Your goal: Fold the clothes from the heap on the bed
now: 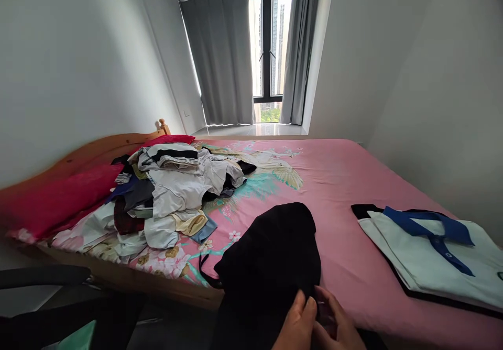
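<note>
A black cloth garment [271, 255] lies over the front edge of the bed and hangs down toward me; its exact kind does not show. A thin black strap loops out from its left side. At the garment's lower right edge, my left hand [296, 321] is closed, thumb and finger pinching the cloth. Close beside it, my right hand [336, 324] has its fingers curled round dark fabric at the same edge. The fingertips of both hands nearly meet, and part of the fabric between them is hidden.
The bed has a pink floral sheet [334, 182]. A heap of mixed clothes [176, 187] lies at left by a red pillow [78, 193]. Folded shirts, the top one white with a blue collar [432, 245], are stacked at right. A black chair armrest [43, 275] stands at lower left.
</note>
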`<control>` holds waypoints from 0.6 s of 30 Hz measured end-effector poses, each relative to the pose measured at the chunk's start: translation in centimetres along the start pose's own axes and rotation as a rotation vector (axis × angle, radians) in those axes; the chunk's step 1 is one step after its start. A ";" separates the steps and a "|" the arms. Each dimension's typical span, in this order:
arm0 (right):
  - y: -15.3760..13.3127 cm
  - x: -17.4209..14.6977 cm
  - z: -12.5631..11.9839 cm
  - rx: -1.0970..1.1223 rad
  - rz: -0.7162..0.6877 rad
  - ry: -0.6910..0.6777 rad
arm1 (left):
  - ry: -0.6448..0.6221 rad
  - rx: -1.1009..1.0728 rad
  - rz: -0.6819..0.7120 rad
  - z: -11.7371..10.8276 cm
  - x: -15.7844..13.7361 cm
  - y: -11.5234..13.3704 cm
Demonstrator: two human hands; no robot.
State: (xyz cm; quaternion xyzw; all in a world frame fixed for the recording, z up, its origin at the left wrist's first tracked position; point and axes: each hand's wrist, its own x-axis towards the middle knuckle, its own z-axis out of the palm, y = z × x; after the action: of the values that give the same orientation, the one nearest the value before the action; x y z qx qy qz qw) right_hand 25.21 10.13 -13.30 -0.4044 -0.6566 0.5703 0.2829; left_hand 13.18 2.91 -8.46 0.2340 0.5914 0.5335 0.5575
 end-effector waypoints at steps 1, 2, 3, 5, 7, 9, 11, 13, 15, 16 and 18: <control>1.3 -0.8 0.7 -0.019 0.020 0.017 | -0.015 0.092 -0.028 0.3 0.0 -0.6; 2.0 -1.1 1.2 -0.049 0.036 0.039 | -0.014 0.184 -0.043 0.6 -0.1 -1.2; 2.4 -1.1 1.5 -0.088 0.042 0.050 | -0.001 0.260 -0.039 0.8 -0.2 -1.7; 2.1 -0.4 1.7 -0.164 0.018 0.042 | 0.050 0.331 0.029 0.8 -0.5 -2.9; 1.3 0.5 1.6 -0.206 -0.026 0.046 | 0.130 0.306 0.163 0.1 -0.6 -4.3; 0.7 1.0 1.2 -0.242 -0.026 0.062 | 0.247 0.218 0.227 -1.7 -0.7 -5.9; 0.8 1.1 0.6 -0.301 -0.010 0.069 | 0.440 0.076 0.167 -4.7 -0.8 -7.5; 1.5 1.0 -0.1 -0.419 -0.062 0.065 | 0.667 -0.105 0.032 -8.2 -1.1 -8.7; 2.3 1.0 -0.7 -0.589 -0.202 0.083 | 0.849 -0.211 -0.005 -11.4 -1.4 -9.4; 2.6 1.1 -0.8 -0.677 -0.280 0.100 | 0.913 -0.188 0.045 -12.8 -1.5 -9.4; 2.6 1.2 -0.5 -0.823 -0.393 0.139 | 0.992 0.054 0.253 -14.9 -1.7 -9.0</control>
State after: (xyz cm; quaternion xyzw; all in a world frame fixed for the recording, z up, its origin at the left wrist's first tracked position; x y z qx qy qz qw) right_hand 25.58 11.53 -15.89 -0.3884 -0.8722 0.1690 0.2448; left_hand 2.93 -6.95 -18.67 0.0366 0.7654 0.6282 0.1347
